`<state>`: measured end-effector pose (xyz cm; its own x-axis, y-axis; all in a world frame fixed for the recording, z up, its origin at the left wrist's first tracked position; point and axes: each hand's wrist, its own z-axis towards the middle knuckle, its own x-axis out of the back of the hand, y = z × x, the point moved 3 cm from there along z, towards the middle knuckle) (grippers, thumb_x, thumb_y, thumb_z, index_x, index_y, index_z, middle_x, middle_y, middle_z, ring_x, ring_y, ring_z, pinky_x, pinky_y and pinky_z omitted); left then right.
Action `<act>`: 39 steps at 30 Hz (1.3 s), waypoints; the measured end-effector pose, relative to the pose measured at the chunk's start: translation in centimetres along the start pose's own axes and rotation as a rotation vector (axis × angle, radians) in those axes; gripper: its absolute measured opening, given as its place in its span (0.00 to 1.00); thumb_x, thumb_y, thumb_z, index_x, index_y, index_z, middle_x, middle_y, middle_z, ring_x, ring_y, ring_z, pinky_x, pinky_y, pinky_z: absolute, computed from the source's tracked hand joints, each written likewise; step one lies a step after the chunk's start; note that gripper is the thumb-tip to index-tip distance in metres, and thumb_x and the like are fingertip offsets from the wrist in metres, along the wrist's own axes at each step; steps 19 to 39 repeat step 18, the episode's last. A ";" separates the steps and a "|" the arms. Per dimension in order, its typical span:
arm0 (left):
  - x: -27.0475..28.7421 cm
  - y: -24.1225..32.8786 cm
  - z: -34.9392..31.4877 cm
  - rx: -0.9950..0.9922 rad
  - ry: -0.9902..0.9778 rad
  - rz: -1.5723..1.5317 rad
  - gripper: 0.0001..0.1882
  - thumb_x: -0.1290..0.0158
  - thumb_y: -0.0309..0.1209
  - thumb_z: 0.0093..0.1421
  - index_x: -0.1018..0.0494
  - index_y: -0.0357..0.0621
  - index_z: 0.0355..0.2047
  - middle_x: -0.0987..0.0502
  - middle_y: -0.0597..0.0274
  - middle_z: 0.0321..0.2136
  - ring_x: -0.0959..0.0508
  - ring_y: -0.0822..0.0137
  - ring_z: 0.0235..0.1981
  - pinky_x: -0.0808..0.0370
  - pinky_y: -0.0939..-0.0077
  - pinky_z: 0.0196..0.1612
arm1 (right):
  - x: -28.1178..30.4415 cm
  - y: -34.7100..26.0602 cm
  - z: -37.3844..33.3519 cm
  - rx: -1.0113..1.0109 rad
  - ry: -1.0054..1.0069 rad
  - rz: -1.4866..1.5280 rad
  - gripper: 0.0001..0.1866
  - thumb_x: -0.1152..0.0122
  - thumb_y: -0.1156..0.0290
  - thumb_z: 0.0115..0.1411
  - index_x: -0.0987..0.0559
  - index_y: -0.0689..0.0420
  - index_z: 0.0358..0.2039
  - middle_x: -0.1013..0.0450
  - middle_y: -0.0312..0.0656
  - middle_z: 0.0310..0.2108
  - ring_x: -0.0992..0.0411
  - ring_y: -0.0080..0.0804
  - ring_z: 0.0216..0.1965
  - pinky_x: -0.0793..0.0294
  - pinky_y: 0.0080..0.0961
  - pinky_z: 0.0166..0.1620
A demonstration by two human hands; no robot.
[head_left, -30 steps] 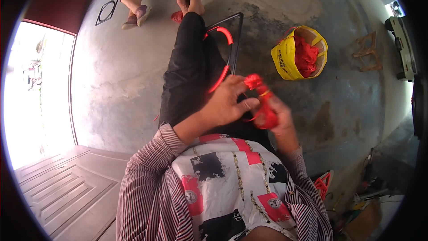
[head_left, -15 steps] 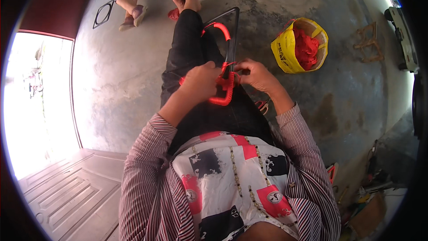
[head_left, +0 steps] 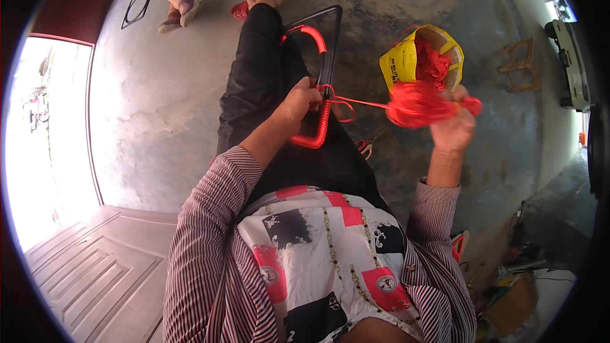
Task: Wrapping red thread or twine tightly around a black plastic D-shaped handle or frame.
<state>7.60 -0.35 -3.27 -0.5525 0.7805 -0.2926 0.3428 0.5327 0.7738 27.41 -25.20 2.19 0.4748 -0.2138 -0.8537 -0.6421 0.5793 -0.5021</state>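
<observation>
Across my lap lies a black frame (head_left: 336,32) with rounded corners, partly wrapped in tight turns of red cord (head_left: 324,124). A red-covered curved piece (head_left: 312,35) sits inside its far part. My left hand (head_left: 300,101) is closed on the frame's side, near the end of the wrapping. Out to the right, my right hand (head_left: 454,128) grips a bundle of red cord (head_left: 416,105), blurred by motion. One strand runs from the bundle to the frame beside my left fingers, with a small loose loop hanging there.
Beyond my right hand stands a yellow bag (head_left: 397,63) with red material inside. Scissors (head_left: 365,147) lie beside my right thigh. Another black frame (head_left: 136,9) is on the floor near another person's feet (head_left: 181,16). A small wooden stool (head_left: 521,67) stands at right.
My right hand has moved from the frame out to the right and now holds the red cord bundle, with the strand drawn out. My left hand stays at the frame.
</observation>
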 end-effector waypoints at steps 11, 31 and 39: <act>-0.5 -0.2 -0.7 -0.010 0.022 0.002 0.15 0.55 0.21 0.49 0.32 0.37 0.39 0.33 0.67 0.28 0.36 0.75 0.28 0.37 0.82 0.35 | -4.5 11.3 0.9 -0.303 0.383 -0.748 0.11 0.43 0.69 0.62 0.27 0.59 0.43 0.30 0.35 0.28 0.29 0.22 0.25 0.28 0.18 0.28; 0.6 -0.9 0.5 0.083 -0.025 -0.029 0.16 0.53 0.26 0.50 0.32 0.38 0.41 0.30 0.64 0.31 0.33 0.72 0.30 0.37 0.81 0.37 | -7.5 11.5 0.2 -0.416 0.083 -0.622 0.12 0.43 0.73 0.61 0.30 0.56 0.44 0.31 0.35 0.33 0.28 0.24 0.25 0.28 0.19 0.29; 0.6 -0.9 0.5 0.083 -0.025 -0.029 0.16 0.53 0.26 0.50 0.32 0.38 0.41 0.30 0.64 0.31 0.33 0.72 0.30 0.37 0.81 0.37 | -7.5 11.5 0.2 -0.416 0.083 -0.622 0.12 0.43 0.73 0.61 0.30 0.56 0.44 0.31 0.35 0.33 0.28 0.24 0.25 0.28 0.19 0.29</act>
